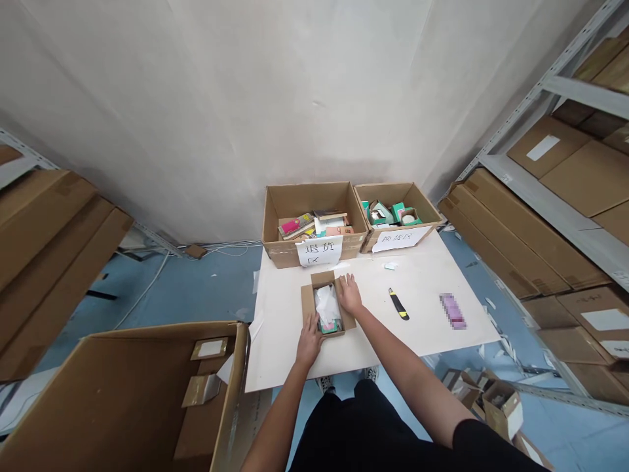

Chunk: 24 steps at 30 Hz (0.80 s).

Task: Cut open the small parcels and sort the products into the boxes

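A small open cardboard box (307,303) stands on the white table with its flaps folded outward. Inside it lie crumpled white paper (326,304) and a partly covered green and pink package (330,326). My left hand (309,339) grips the box at its near left corner. Across from it, my right hand (350,295) rests on the right flap with its fingers spread. To the right of that hand, a black and yellow utility knife (399,304) lies on the tabletop.
Two labelled cartons, a left one (280,255) and a right one (426,231) with goods inside, stand at the table's (280,367) back. A large open carton (236,367) adjoins its left side. A blurred purple item (453,311) lies right. Box-laden shelves (584,92) flank the right.
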{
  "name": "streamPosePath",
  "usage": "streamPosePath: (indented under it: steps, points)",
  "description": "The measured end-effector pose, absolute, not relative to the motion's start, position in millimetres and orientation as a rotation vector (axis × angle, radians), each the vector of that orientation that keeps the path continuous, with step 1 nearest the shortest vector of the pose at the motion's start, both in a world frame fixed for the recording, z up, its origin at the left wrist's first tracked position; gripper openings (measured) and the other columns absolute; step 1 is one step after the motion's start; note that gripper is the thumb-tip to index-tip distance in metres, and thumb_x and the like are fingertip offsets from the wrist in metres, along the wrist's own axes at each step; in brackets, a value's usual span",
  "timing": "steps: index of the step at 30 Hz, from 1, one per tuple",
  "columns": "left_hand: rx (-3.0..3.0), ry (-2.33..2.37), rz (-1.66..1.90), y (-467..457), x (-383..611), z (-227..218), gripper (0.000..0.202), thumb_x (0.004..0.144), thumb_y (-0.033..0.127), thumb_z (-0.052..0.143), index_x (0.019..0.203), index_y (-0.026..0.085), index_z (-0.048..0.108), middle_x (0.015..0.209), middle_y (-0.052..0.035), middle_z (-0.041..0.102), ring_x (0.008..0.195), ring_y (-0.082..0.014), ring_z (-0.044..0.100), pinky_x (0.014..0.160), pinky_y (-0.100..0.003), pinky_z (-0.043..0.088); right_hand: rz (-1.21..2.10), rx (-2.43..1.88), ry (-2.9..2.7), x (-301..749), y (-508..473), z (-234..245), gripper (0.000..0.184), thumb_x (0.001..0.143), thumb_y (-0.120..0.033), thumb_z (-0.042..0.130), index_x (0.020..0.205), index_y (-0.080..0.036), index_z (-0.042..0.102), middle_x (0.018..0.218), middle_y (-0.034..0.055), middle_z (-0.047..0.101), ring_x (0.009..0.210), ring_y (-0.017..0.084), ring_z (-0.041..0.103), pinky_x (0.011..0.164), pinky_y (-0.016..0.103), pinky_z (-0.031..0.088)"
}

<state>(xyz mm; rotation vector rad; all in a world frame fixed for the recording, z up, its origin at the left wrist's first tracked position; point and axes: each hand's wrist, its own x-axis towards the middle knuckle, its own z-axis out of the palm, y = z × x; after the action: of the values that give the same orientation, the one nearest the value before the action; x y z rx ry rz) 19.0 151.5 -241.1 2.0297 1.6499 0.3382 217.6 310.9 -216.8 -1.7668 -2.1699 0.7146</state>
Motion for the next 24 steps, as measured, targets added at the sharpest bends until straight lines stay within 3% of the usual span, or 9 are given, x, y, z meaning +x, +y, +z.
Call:
streamPosePath:
  steps: [4,6,9,11,16,19,24]
  points:
    - [1.964,1.594,0.324,162.0,10.8,-240.0,0.018,0.092,0.024,0.061,0.09,0.02,0.079,0.174,-0.0007,0.029,0.164,-0.0268,0.011,0.131,-0.047,0.024,0.773,-1.478,-2.346,196.5,282.5,-223.3,0.065,0.087,-0.003,0.051,0.149,-0.021,0.058,0.168,0.0078,0.04,0.16,0.024,0.025,0.129,0.046,0.029]
    - [1.925,1.58,0.331,164.9,12.1,-238.7,0.017,0.091,0.023,0.062,0.091,0.02,0.079,0.174,-0.0004,0.028,0.164,-0.0259,0.011,0.131,-0.046,0.023,0.905,-1.433,-2.497,192.2,268.8,-230.0,0.067,0.084,-0.005,0.062,0.149,-0.023,0.059,0.168,0.0083,0.038,0.159,0.027,0.029,0.125,0.045,0.035]
    - [1.89,1.549,0.336,166.8,15.9,-237.0,0.016,0.087,0.021,0.065,0.094,0.021,0.08,0.174,0.0,0.028,0.164,-0.0261,0.01,0.131,-0.045,0.022,0.944,-1.463,-2.677,192.2,256.0,-237.9,0.093,0.071,-0.009,0.084,0.156,-0.022,0.051,0.173,0.0153,0.024,0.161,0.038,0.018,0.124,0.05,0.034]
    - [1.888,1.528,0.339,167.3,17.6,-236.6,0.015,0.085,0.02,0.067,0.092,0.021,0.08,0.174,-0.0006,0.027,0.164,-0.0274,0.009,0.131,-0.046,0.022,0.868,-1.482,-2.747,192.5,252.8,-239.8,0.108,0.066,-0.011,0.09,0.162,-0.023,0.041,0.175,0.0178,0.014,0.161,0.042,0.012,0.124,0.054,0.032]
    - [1.853,1.514,0.384,166.8,16.6,-238.9,0.011,0.083,0.017,0.068,0.087,0.019,0.079,0.176,-0.0013,0.022,0.164,-0.029,0.008,0.132,-0.045,0.019,0.753,-1.453,-2.802,191.1,252.8,-236.2,0.118,0.07,-0.009,0.085,0.169,-0.028,0.023,0.176,0.0167,0.004,0.16,0.043,0.014,0.121,0.055,0.034]
    - [1.836,1.511,0.405,165.6,15.9,-241.7,0.015,0.082,0.019,0.069,0.091,0.021,0.08,0.175,0.0002,0.022,0.164,-0.0274,0.008,0.132,-0.046,0.02,0.762,-1.391,-2.777,196.9,249.9,-232.7,0.118,0.07,-0.01,0.084,0.169,-0.029,0.023,0.177,0.0139,0.003,0.161,0.042,0.014,0.122,0.053,0.034]
    - [1.801,1.523,0.445,163.7,16.4,-247.4,0.015,0.082,0.02,0.067,0.09,0.021,0.08,0.175,0.0025,0.023,0.164,-0.0264,0.005,0.132,-0.047,0.019,0.67,-1.334,-2.629,212.4,239.0,-225.2,0.1,0.079,-0.009,0.071,0.167,-0.027,0.029,0.177,0.0114,0.007,0.16,0.036,0.019,0.123,0.05,0.036]
